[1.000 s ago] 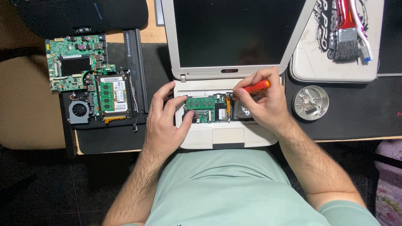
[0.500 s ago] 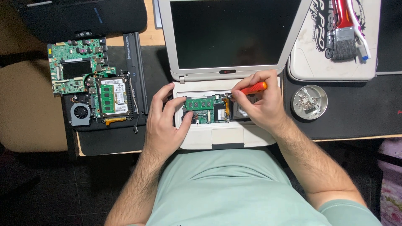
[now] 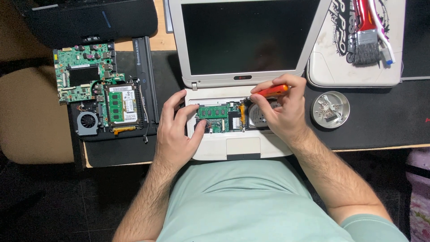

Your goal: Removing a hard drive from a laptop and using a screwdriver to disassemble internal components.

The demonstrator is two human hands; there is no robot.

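A small white laptop lies open on the desk in front of me, its keyboard removed so the green circuit board and a silver hard drive show. My left hand rests on the laptop's left edge, fingers curled onto the board area. My right hand grips an orange-handled screwdriver, its tip pointing down toward the left edge of the hard drive. The dark screen stands tilted back.
A dismantled laptop base with a green motherboard, fan and memory module lies at the left. A round metal dish of screws sits right of my hand. A brush lies on a white device at top right.
My hands have stayed almost in place; the right hand with the screwdriver has shifted only slightly over the drive.
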